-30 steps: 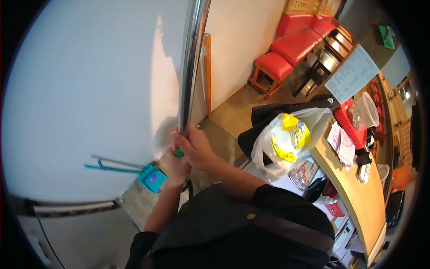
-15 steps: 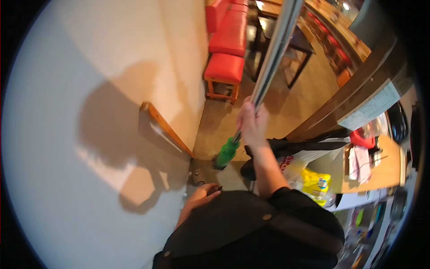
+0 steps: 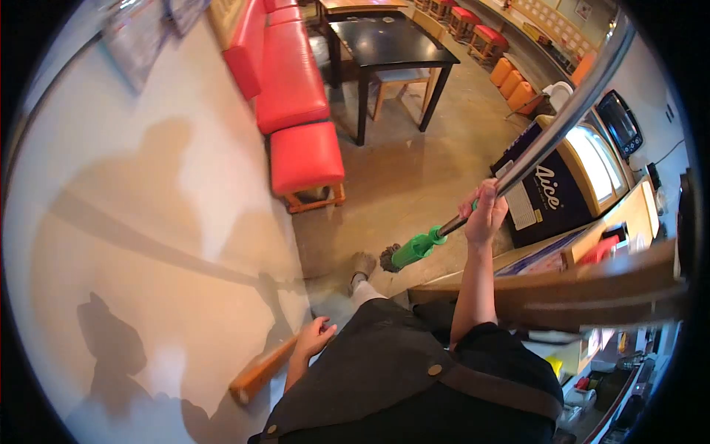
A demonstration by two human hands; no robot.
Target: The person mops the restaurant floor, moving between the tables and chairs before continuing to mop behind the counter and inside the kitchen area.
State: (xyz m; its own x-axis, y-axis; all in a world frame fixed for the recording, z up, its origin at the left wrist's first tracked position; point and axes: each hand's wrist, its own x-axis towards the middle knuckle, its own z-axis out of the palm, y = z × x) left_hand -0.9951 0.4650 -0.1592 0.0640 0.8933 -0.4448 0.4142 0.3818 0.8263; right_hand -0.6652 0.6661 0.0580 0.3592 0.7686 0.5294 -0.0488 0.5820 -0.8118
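Note:
My right hand (image 3: 484, 214) is wrapped round the metal pole of a mop (image 3: 543, 140), just above its green lower section. The pole slants up to the upper right, past my head. At its lower end the green plastic part (image 3: 418, 248) carries a short tuft of grey strands (image 3: 390, 259), held near my shoe (image 3: 361, 268). My left hand (image 3: 314, 338) hangs by my side near the wall, fingers loosely bent and apart, with nothing visible in them. Right beside it is a wooden ledge (image 3: 262, 370) sticking out from the wall.
A white wall (image 3: 170, 244) runs along my left. Ahead stand a red stool (image 3: 307, 157), a red bench (image 3: 292, 78) and a black table (image 3: 392, 41). On the right are a dark "Aice" freezer (image 3: 551, 189) and a brown wooden partition (image 3: 592, 292).
I have moved forward through the opening, past the wooden ledge. The mop has swung to the right with my right hand and is more tilted. My left hand stays low by the wall.

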